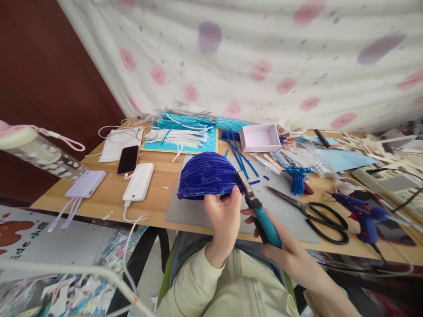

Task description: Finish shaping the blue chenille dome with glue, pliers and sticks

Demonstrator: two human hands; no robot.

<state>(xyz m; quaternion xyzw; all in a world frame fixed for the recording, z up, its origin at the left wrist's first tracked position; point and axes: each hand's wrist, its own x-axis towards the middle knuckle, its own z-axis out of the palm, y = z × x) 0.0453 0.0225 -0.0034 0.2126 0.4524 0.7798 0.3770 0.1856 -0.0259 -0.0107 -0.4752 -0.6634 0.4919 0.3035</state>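
A dome built from rows of dark blue pipe cleaners [208, 174] is held over the grey mat [185, 211]. My left hand [224, 215] grips its lower right edge between thumb and fingers. In my right hand [280, 237] are pliers with teal and black handles [264, 220]. Their jaws touch or nearly touch the dome's right edge, beside my left fingertips; whether they bite on anything is too small to tell. Loose blue pipe cleaners [239, 154] and short cut bits [254, 182] lie just behind the pliers.
Black-handled scissors [325, 220] and a blue glue gun [363, 211] lie to the right. Behind stand a white box [261, 138] and light blue and white pipe cleaners [185, 127]. A phone [128, 159], a white power bank [139, 181] and its cable lie left.
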